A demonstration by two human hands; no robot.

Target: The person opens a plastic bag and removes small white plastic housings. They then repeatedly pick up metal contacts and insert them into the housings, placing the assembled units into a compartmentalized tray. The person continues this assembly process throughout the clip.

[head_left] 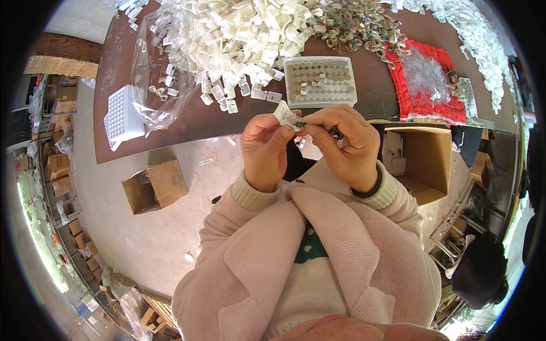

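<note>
The brown counter (187,122) is the biggest thing here, smooth and dull, spreading from 9 to 3 o'clock across the top. On it at 12 o'clock lies a heap of small white plastic housings (239,34) — hard, boxy, translucent — partly spilling from a clear crinkled bag (153,74). At 2 o'clock sits a red quilted cloth (424,85); at 1 o'clock a white rectangular tray (320,81) holds rows of round grey pieces. A white gridded tray (122,116) lies at 9 o'clock.

Just below the counter's edge both hands meet: the left hand (264,150) pinches 1 white housing (284,113) between thumb and fingers, and the right hand (347,145) is closed on a small dark part (301,123) touching it. This looks like the fitting step — the next move would call for lining the part up squarely and pressing gently.
</note>
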